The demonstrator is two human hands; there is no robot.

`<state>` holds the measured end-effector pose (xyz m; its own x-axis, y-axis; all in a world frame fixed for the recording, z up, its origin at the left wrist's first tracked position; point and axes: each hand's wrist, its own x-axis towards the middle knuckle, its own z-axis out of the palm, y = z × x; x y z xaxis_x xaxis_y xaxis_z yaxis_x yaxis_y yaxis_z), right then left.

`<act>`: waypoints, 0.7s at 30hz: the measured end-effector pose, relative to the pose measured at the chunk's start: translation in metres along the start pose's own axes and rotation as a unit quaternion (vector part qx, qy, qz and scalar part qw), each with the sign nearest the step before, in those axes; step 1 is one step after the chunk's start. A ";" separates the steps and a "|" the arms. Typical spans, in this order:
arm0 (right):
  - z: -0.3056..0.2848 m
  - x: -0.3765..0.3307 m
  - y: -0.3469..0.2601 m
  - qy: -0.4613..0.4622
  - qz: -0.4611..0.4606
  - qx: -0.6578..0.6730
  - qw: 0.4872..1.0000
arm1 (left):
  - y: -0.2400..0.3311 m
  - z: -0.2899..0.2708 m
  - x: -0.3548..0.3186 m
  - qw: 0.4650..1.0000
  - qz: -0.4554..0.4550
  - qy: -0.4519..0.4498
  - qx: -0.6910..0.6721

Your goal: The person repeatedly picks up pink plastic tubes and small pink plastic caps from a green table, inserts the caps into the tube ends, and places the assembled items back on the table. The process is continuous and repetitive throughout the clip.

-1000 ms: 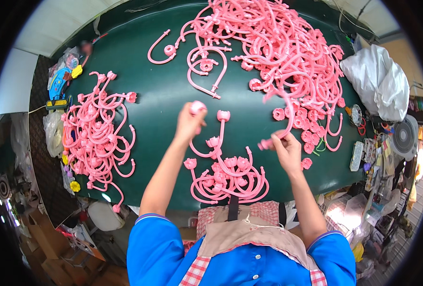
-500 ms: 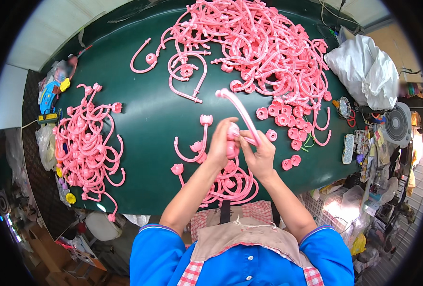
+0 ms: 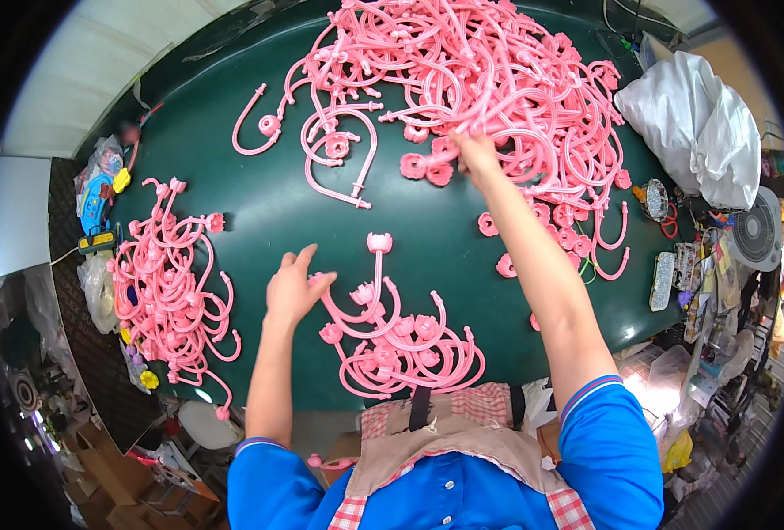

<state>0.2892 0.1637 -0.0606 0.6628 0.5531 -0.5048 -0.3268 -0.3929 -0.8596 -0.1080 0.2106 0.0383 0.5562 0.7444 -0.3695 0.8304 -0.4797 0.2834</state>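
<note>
My right hand (image 3: pixel 477 159) reaches far forward to the near edge of a big heap of pink curved plastic tubes (image 3: pixel 533 79). Its fingers are closed on a pink tube (image 3: pixel 483 117), which is blurred by motion; part of the grip is hidden. Pink flower-shaped cups (image 3: pixel 412 165) lie just left of this hand. My left hand (image 3: pixel 293 290) is over the table with fingers apart and nothing in it. Beside it, near my apron, lies a small group of pink tubes fitted with cups (image 3: pixel 401 344).
A second pile of cup-ended tubes (image 3: pixel 175 283) lies at the left. A few separate tubes (image 3: pixel 339 155) rest on the dark green table (image 3: pixel 259 212) left of the heap. At the right edge are a white sack (image 3: pixel 692 124), a grey fan (image 3: pixel 757 228) and clutter.
Both hands held a pink tube and cup together at the middle. They have parted: the left moved left, emptied, and the right moved forward to the heap and took a tube.
</note>
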 end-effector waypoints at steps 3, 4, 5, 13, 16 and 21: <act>-0.002 -0.005 -0.043 -0.008 -0.150 0.141 0.978 | 0.041 0.027 -0.002 0.995 0.072 0.037 -0.051; -0.005 -0.024 -0.063 0.056 -0.202 0.059 0.976 | 0.061 0.039 -0.011 0.995 0.097 -0.006 -0.009; -0.032 -0.026 -0.069 0.043 -0.249 0.050 0.966 | 0.078 0.046 -0.014 0.989 0.134 -0.045 0.031; -0.140 -0.164 -0.044 0.115 -0.263 -0.045 0.957 | -0.038 0.054 -0.018 0.990 0.051 -0.033 0.128; -0.092 -0.230 -0.028 0.069 -0.223 -0.057 0.971 | -0.016 0.052 -0.023 0.977 0.091 0.178 -0.074; -0.042 -0.327 -0.013 -0.083 -0.171 0.061 0.980 | 0.042 0.082 0.000 0.682 -0.062 0.010 -0.729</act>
<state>0.1050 -0.0435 0.1193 0.6316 0.7534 -0.1827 -0.1896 -0.0784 -0.9787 -0.0706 0.1519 -0.0225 0.4721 0.7505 -0.4625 -0.0524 0.5476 0.8351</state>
